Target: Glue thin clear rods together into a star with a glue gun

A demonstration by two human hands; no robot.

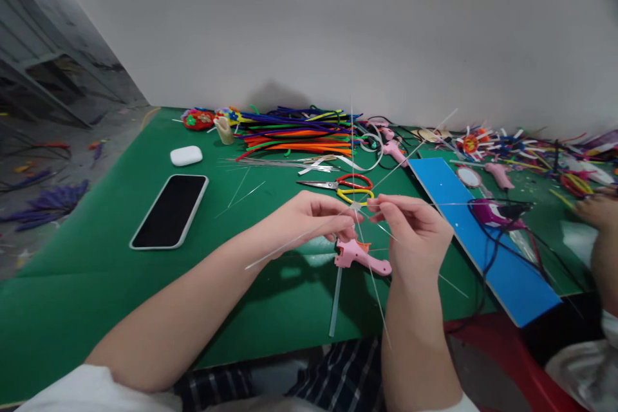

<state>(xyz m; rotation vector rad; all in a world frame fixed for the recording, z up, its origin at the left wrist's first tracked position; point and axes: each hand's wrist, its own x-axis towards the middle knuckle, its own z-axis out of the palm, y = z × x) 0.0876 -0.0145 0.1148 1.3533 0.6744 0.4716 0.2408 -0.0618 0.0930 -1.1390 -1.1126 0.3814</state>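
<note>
Near the centre of the frame, a spoked frame of thin silvery wires (356,206) is held in the air above the bench, its small pale hub set between the two hands. One spoke is pinched close to the hub by the right hand (416,225); the frame is also grasped by the left hand (313,214), though which wire is gripped there cannot be told. The spokes are already gathered at the hub and spread in several directions, but whether they are fixed fast cannot be seen. No coloured covering is carried by any spoke, so the work is judged to be at an early stage. Just below the hands, a pink glue gun with a clear stick (353,254) is laid on the green bench (96,296); above them, scissors with red and yellow handles (337,186) are left lying. Farther up, a bundle of loose silvery wires (290,162) is left unused, and behind it, at upper centre, many multicoloured fuzzy stems (299,136) are piled. At right, a long blue board (466,225) is seen.
</note>
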